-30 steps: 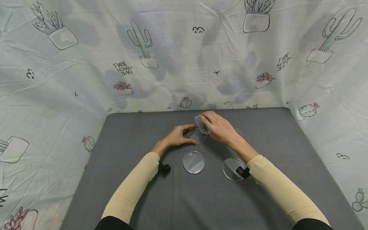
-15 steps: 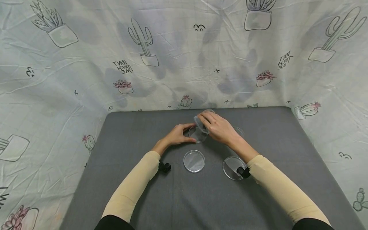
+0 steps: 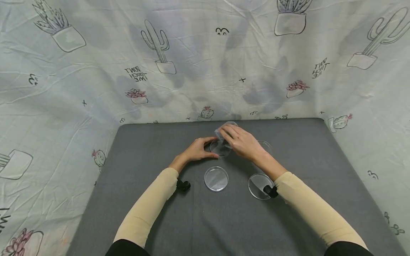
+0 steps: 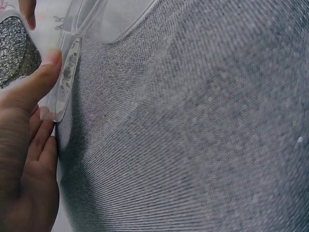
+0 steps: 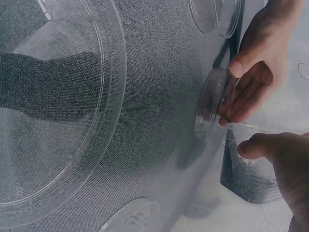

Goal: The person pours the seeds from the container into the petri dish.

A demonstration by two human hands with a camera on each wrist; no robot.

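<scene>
The right hand (image 3: 243,142) grips a small clear cup (image 3: 223,136) holding dark grains, tilted over a clear petri dish (image 3: 220,148) at the middle of the grey table (image 3: 153,149); in the right wrist view the thumb and fingers (image 5: 270,150) are curled round the cup (image 5: 248,179), whose lower part shows the grains. The left hand (image 3: 199,151) steadies that dish from its left side, thumb and fingertips pinching the rim; the left wrist view shows the thumb (image 4: 34,82) pressed on the dish wall (image 4: 63,82) with a few dark specks inside.

Nearer the person, a second clear dish (image 3: 216,179) lies flat on the cloth, well apart from the held one. A third dish (image 3: 259,186) sits under the right forearm, partly hidden by a black wrist mount (image 3: 271,192). A fourth round clear piece (image 3: 266,145) lies just beyond the right wrist. Behind the table hangs a pale sheet (image 3: 96,71) printed with cacti
</scene>
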